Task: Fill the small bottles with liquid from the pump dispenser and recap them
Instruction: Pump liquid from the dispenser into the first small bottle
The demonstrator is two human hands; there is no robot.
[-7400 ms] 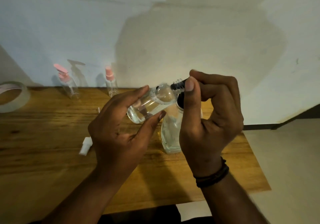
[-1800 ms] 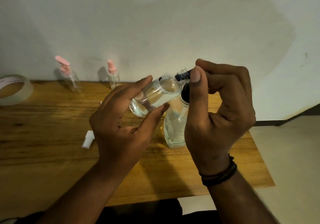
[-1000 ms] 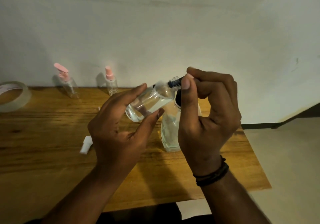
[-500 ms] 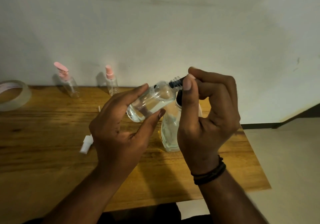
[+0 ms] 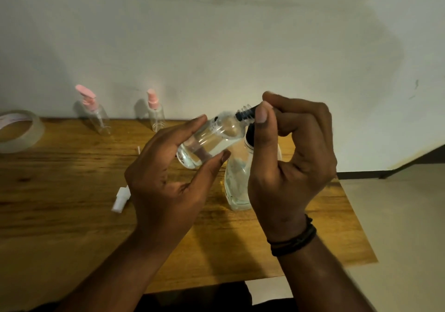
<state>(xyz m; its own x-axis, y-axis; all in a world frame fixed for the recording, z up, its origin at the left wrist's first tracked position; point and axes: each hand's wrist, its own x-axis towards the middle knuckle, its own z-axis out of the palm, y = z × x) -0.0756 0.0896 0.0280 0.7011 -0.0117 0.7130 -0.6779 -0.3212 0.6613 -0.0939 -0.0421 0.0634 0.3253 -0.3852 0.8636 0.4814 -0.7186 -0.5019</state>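
Clear small bottle (image 5: pixel 209 143) lay tilted in our left hand (image 5: pixel 166 179), neck toward our right hand (image 5: pixel 289 167), whose fingers (image 5: pixel 261 116) pinched the black nozzle (image 5: pixel 243 115)

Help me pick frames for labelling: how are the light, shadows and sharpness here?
Head view: dim, warm light; soft shadows from the pink-capped bottles fall on the wall; the left hand and right hand are sharp, as is the small bottle; wide-angle bending curves the table edge; the lower forearms blur slightly.

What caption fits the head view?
Left hand tilts small clear bottle onto black pump nozzle held by right hand.
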